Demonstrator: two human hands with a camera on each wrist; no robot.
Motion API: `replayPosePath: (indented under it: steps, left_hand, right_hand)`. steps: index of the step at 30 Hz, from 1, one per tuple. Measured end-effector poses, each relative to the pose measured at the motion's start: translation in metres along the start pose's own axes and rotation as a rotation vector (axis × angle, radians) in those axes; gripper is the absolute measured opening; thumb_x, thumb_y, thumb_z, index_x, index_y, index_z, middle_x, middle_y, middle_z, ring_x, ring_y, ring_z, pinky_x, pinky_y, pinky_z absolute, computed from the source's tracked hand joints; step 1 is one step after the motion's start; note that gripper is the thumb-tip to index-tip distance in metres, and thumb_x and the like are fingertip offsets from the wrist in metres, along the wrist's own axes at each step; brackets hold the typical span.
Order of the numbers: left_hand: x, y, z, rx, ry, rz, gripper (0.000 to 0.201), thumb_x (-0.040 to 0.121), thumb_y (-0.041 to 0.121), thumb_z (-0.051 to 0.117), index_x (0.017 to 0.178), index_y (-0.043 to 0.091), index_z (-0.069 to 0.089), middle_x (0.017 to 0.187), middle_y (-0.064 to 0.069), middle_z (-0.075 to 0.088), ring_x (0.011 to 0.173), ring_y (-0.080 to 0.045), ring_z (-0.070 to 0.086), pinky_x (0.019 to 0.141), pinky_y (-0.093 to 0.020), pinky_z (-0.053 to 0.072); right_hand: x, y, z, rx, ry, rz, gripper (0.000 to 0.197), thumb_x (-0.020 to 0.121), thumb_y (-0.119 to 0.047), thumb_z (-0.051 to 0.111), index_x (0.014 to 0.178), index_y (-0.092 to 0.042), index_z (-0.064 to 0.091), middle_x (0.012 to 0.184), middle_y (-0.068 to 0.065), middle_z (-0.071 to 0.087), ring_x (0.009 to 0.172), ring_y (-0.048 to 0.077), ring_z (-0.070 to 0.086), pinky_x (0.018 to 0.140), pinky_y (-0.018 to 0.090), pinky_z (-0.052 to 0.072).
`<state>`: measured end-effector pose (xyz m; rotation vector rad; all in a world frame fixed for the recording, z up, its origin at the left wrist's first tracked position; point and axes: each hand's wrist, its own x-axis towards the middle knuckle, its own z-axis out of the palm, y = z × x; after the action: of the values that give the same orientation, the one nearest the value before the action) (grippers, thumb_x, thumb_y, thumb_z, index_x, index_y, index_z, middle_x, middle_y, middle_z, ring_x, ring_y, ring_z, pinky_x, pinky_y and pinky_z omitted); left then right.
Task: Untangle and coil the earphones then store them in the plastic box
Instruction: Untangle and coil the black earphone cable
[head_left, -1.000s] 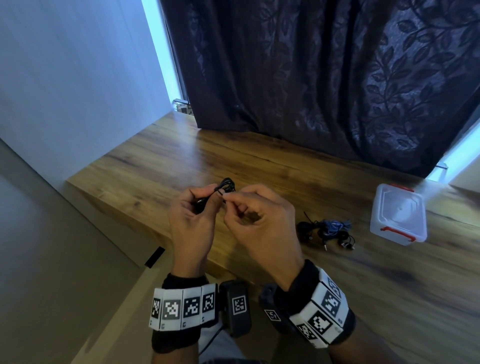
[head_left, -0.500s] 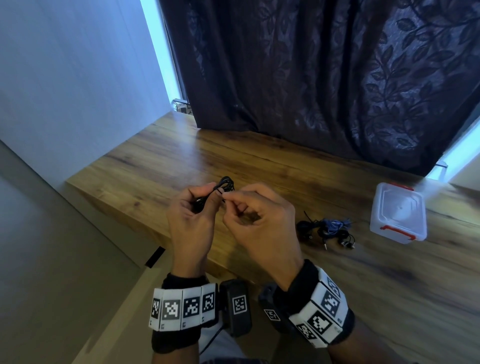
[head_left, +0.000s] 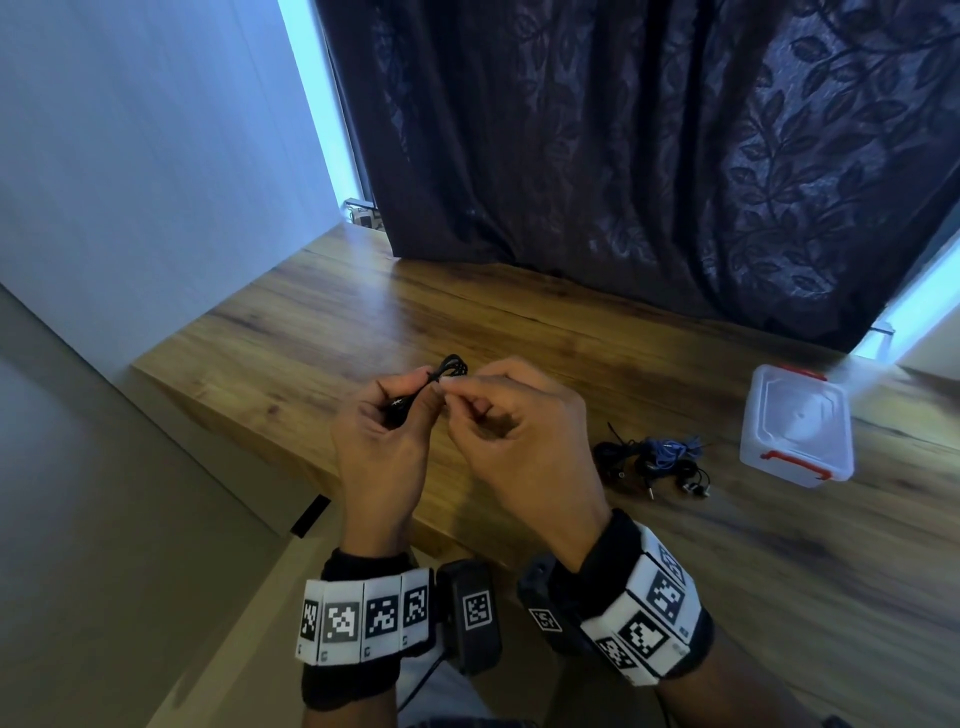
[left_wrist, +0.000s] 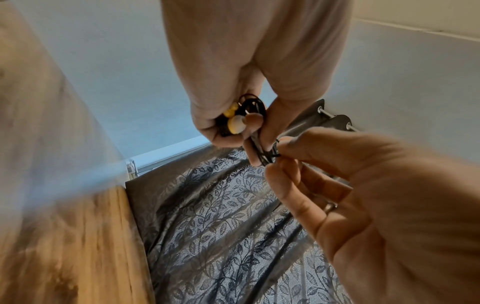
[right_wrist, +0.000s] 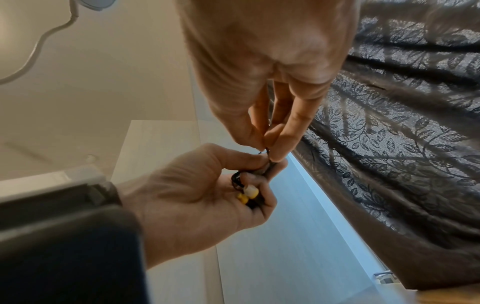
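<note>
My left hand (head_left: 400, 410) grips a small bundle of black earphones (head_left: 451, 367) above the near edge of the wooden table (head_left: 322, 338). Yellow and white ear tips (left_wrist: 235, 123) show inside its curled fingers, also the ear tips (right_wrist: 248, 194) in the right wrist view. My right hand (head_left: 457, 384) pinches the black cord (left_wrist: 270, 153) between thumb and forefinger right beside the left thumb. A cord loop sticks out above both hands. The clear plastic box (head_left: 797, 423) with red latches stands lidded at the right.
A second tangle of black and blue earphones (head_left: 657, 462) lies on the table between my right hand and the box. A dark leaf-patterned curtain (head_left: 649, 156) hangs behind the table. A white wall is to the left.
Almost nothing differs. Both hands stay together on the black earphones, with only slight finger shifts at the cord.
</note>
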<state>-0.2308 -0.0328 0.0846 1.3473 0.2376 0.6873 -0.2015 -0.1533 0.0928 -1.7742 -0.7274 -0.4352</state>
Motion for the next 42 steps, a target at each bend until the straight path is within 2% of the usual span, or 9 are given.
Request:
replayPosePath:
  steps: [5, 9, 14, 16, 22, 26, 32, 39, 42]
  left_hand:
    - [0.002, -0.002, -0.002, 0.036, -0.01, 0.0, 0.013, 0.085, 0.0, 0.069, 0.095, 0.007, 0.07, 0.09, -0.007, 0.073, 0.081, -0.01, 0.069, 0.072, -0.022, 0.055]
    - [0.001, 0.0, -0.005, 0.073, -0.089, 0.033, 0.011, 0.084, 0.005, 0.07, 0.088, 0.016, 0.071, 0.083, 0.0, 0.074, 0.081, -0.012, 0.07, 0.073, -0.023, 0.055]
    - [0.0, 0.004, -0.008, 0.108, -0.143, 0.055, 0.009, 0.084, 0.013, 0.071, 0.085, 0.022, 0.071, 0.087, -0.005, 0.075, 0.087, -0.021, 0.072, 0.078, -0.031, 0.057]
    - [-0.001, 0.006, -0.007, 0.127, -0.176, 0.068, 0.015, 0.086, 0.009, 0.07, 0.084, 0.024, 0.071, 0.086, -0.002, 0.076, 0.086, -0.018, 0.073, 0.076, -0.027, 0.056]
    - [0.0, 0.002, -0.002, 0.219, -0.15, 0.049, 0.006, 0.087, 0.003, 0.07, 0.092, 0.005, 0.072, 0.082, 0.0, 0.076, 0.079, -0.007, 0.071, 0.069, -0.017, 0.053]
    - [0.001, -0.005, -0.002, 0.283, -0.111, 0.014, 0.008, 0.088, 0.006, 0.071, 0.095, 0.002, 0.071, 0.079, -0.001, 0.072, 0.072, -0.001, 0.067, 0.063, -0.012, 0.048]
    - [-0.001, -0.007, -0.006, 0.377, -0.24, -0.052, 0.008, 0.096, 0.006, 0.056, 0.102, 0.01, 0.06, 0.097, -0.004, 0.069, 0.088, -0.008, 0.065, 0.072, -0.022, 0.048]
    - [0.001, -0.006, -0.011, 0.318, -0.33, -0.161, 0.01, 0.097, 0.004, 0.05, 0.104, 0.008, 0.056, 0.094, -0.002, 0.062, 0.075, -0.008, 0.056, 0.068, -0.028, 0.042]
    - [0.001, -0.007, -0.011, 0.319, -0.351, -0.145, 0.017, 0.092, 0.022, 0.057, 0.104, 0.011, 0.056, 0.096, -0.004, 0.062, 0.079, -0.011, 0.058, 0.071, -0.032, 0.047]
  right_hand:
    - [0.003, -0.004, -0.002, -0.004, -0.049, -0.006, 0.014, 0.089, -0.002, 0.074, 0.101, -0.007, 0.079, 0.097, 0.002, 0.071, 0.082, 0.0, 0.063, 0.074, 0.006, 0.049]
    - [0.013, -0.007, -0.004, -0.043, -0.092, 0.042, 0.013, 0.09, -0.008, 0.073, 0.102, -0.012, 0.077, 0.096, -0.003, 0.069, 0.08, 0.008, 0.065, 0.073, 0.019, 0.056]
    - [0.032, -0.009, -0.011, -0.149, -0.341, 0.151, 0.034, 0.093, -0.016, 0.07, 0.127, -0.019, 0.065, 0.089, -0.014, 0.064, 0.083, 0.002, 0.061, 0.077, 0.012, 0.052]
    - [0.039, -0.009, -0.013, -0.204, -0.417, 0.14, 0.029, 0.094, -0.018, 0.069, 0.122, -0.021, 0.067, 0.093, -0.012, 0.062, 0.079, -0.002, 0.057, 0.075, 0.011, 0.048]
    - [0.035, -0.003, -0.013, -0.154, -0.369, 0.014, 0.014, 0.089, -0.001, 0.067, 0.09, -0.015, 0.065, 0.095, -0.005, 0.058, 0.088, 0.011, 0.054, 0.073, 0.029, 0.052]
    - [0.023, 0.001, -0.007, -0.195, -0.371, -0.01, 0.014, 0.092, 0.003, 0.061, 0.096, -0.011, 0.058, 0.099, 0.003, 0.059, 0.093, 0.018, 0.054, 0.076, 0.042, 0.052]
    - [0.022, 0.011, -0.005, -0.166, -0.379, 0.072, 0.019, 0.093, 0.0, 0.061, 0.102, -0.014, 0.053, 0.096, 0.004, 0.061, 0.085, 0.02, 0.06, 0.071, 0.045, 0.055]
    - [0.02, 0.013, -0.006, -0.163, -0.375, 0.08, 0.012, 0.095, -0.013, 0.055, 0.104, -0.019, 0.049, 0.09, 0.004, 0.062, 0.08, 0.022, 0.064, 0.066, 0.045, 0.057]
    - [0.017, 0.012, -0.004, -0.175, -0.361, 0.089, 0.011, 0.098, -0.014, 0.054, 0.105, -0.02, 0.047, 0.089, 0.003, 0.063, 0.078, 0.022, 0.066, 0.064, 0.045, 0.058]
